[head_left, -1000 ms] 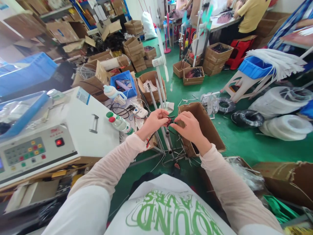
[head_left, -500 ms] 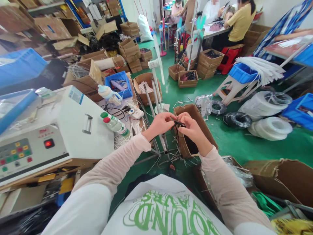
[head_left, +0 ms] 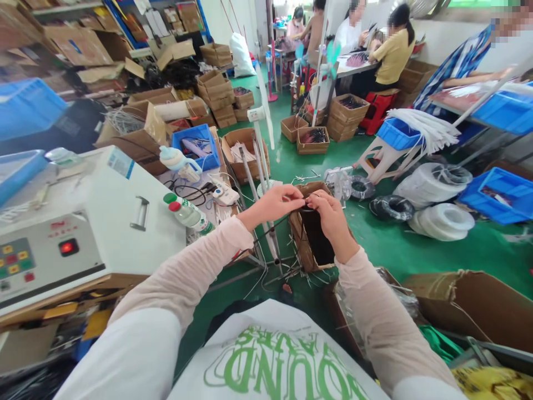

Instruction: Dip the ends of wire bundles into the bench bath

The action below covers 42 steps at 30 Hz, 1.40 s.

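Thumb and fingers pinched, my left hand (head_left: 280, 203) meets my right hand (head_left: 331, 216) in front of me. Between the fingertips is a thin black cable (head_left: 307, 208), gripped by both hands; its finer detail is too small to make out. A dark strand of it slants down to the left beneath my left wrist. Below the hands stands an open cardboard box (head_left: 302, 247) with a dark inside. Just left of it rises a metal pole stand (head_left: 271, 244).
A white machine (head_left: 137, 166) with a lit red switch and two bottles (head_left: 185, 215) stand on the left. Coils of white tubing (head_left: 441, 222) and a black coil (head_left: 391, 206) lie on the green floor at right. Several people work at tables behind.
The fingers have shifted their hold on the cable, and my right hand has turned more upright. A dark strand now shows under my left wrist. The view has swung slightly right.
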### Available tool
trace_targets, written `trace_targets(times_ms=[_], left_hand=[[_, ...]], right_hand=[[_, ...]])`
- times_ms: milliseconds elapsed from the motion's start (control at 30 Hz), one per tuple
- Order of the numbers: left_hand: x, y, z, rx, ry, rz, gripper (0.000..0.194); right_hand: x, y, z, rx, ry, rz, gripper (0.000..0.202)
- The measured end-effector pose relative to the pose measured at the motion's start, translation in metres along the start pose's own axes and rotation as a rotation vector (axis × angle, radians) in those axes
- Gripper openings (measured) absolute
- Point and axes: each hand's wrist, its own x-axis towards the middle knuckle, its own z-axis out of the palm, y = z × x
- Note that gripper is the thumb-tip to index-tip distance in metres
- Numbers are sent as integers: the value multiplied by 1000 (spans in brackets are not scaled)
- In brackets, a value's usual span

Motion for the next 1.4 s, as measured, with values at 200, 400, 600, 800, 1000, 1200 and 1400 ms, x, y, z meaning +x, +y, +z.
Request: trace_targets(times_ms=[200, 400, 600, 800, 1000, 1200, 1400], left_hand=[[42, 33, -29, -10, -41, -132, 11], [79, 52, -29, -14, -70, -101, 16], [73, 58, -20, 54, 112, -111, 16], [58, 54, -19, -13, 63, -137, 9], [36, 30, -38, 43, 42, -47, 16], [5, -10, -42, -144, -275, -165, 32], [-2, -23, -31, -320, -191, -117, 29]], right_hand=[[6, -11, -7, -32, 48, -48, 28], [29, -51, 9, -316, 59, -139, 32], [34, -45, 29, -268, 169, -67, 32], [33, -32, 41, -356, 105, -91, 35], [36, -45, 25, 39, -38, -1, 44], [36, -57, 15, 273, 59, 56, 41], [40, -66, 2, 272, 222, 23, 41]])
